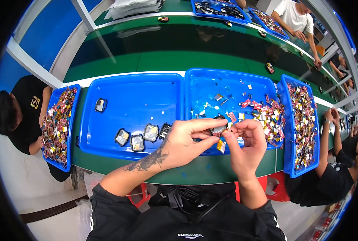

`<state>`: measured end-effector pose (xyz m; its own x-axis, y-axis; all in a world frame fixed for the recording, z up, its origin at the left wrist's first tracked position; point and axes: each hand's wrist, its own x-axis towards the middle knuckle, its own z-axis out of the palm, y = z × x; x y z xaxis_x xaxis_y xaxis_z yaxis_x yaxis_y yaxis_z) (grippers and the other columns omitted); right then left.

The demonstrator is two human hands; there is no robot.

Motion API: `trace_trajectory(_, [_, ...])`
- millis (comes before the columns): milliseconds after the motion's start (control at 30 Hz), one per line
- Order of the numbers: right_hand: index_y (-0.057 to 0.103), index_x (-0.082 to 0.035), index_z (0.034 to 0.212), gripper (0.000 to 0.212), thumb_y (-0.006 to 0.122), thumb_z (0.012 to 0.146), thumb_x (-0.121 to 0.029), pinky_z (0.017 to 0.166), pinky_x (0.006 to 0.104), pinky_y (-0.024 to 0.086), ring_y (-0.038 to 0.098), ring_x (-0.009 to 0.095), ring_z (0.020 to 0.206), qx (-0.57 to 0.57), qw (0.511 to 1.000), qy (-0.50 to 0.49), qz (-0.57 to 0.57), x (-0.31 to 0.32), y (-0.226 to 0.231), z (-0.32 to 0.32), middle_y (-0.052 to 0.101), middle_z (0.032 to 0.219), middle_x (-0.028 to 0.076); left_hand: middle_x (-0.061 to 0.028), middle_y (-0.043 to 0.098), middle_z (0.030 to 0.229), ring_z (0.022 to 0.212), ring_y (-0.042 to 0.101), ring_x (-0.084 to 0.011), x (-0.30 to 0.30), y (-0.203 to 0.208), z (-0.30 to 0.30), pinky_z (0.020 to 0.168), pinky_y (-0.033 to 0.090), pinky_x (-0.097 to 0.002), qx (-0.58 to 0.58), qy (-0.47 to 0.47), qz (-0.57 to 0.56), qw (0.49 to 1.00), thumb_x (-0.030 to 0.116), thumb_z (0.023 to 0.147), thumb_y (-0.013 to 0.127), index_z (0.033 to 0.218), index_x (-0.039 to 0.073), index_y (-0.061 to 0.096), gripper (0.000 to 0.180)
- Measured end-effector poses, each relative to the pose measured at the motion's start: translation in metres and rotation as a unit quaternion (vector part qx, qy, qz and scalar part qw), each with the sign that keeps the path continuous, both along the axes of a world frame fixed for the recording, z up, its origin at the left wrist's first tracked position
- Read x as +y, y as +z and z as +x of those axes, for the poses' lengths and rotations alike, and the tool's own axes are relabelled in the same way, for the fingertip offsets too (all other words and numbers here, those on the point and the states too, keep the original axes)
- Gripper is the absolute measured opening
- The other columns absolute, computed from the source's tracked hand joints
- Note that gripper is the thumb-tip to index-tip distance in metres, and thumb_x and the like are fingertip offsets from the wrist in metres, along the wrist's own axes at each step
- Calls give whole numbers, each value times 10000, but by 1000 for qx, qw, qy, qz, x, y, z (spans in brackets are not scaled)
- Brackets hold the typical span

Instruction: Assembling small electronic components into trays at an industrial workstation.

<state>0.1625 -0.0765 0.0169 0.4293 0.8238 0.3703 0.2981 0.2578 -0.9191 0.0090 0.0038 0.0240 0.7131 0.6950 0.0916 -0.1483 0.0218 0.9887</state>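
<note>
My left hand (189, 138) is closed, pinching a small dark square casing (218, 130) between thumb and fingers. Right beside it, my right hand (248, 145) has thumb and fingertips pressed together at the casing's edge, on what looks like thin wiring. A small battery with yellow tape (221, 146) hangs just below the fingertips. Both hands are over the front edge of the right blue tray (191, 96), which holds a heap of red circuit boards and silver batteries (269, 116). Several black-rimmed casings (151, 132) lie in the left blue tray (130, 82).
Narrow blue bins full of small electronic parts flank the trays, one at the left (59, 126) and one at the right (303, 126). Beyond runs a green conveyor belt (155, 50) with scattered parts. People sit close on both sides; another person (297, 20) works across the belt.
</note>
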Motion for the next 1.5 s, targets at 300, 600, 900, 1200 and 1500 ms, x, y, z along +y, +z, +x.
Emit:
trace_trajectory(300, [549,-5,1023,318,736,773,56,720,219,519,603,107,812,19,999,6,-42,-2,-2,-1,581,962,66,-148,597,1263,1085,608,-158,-4,-4,5,866,541,-259,-33,16,-33,999,-98,862,580,1277,-26,563,422])
trace_trajectory(600, [551,15,1127,353,675,803,79,745,248,554,584,119,897,-76,994,60,-58,18,1,-6,553,965,54,-102,631,1160,1036,600,-111,-2,-9,0,849,504,-234,-76,54,-111,989,-74,881,571,1434,67,369,606])
trace_trajectory(900, [610,-1,1092,455,787,685,-104,713,320,535,691,222,790,-112,967,17,-227,235,-12,116,701,908,155,-131,596,1036,963,565,-324,26,2,-109,843,470,-412,494,142,435,739,265,813,699,1017,53,650,298])
trace_trajectory(1200, [678,-67,1011,455,851,606,-180,850,380,527,657,305,980,-360,887,-51,-285,249,-32,136,686,1007,144,-100,635,850,801,626,-314,12,-12,-101,719,503,-390,405,158,263,861,64,772,686,893,56,532,195])
trace_trajectory(1500, [702,-66,956,274,749,690,-14,775,373,532,656,259,857,-481,812,255,-210,141,33,116,664,901,123,-148,648,1024,821,672,-166,52,16,-46,737,551,-263,-14,119,-97,988,25,906,608,1102,0,496,227])
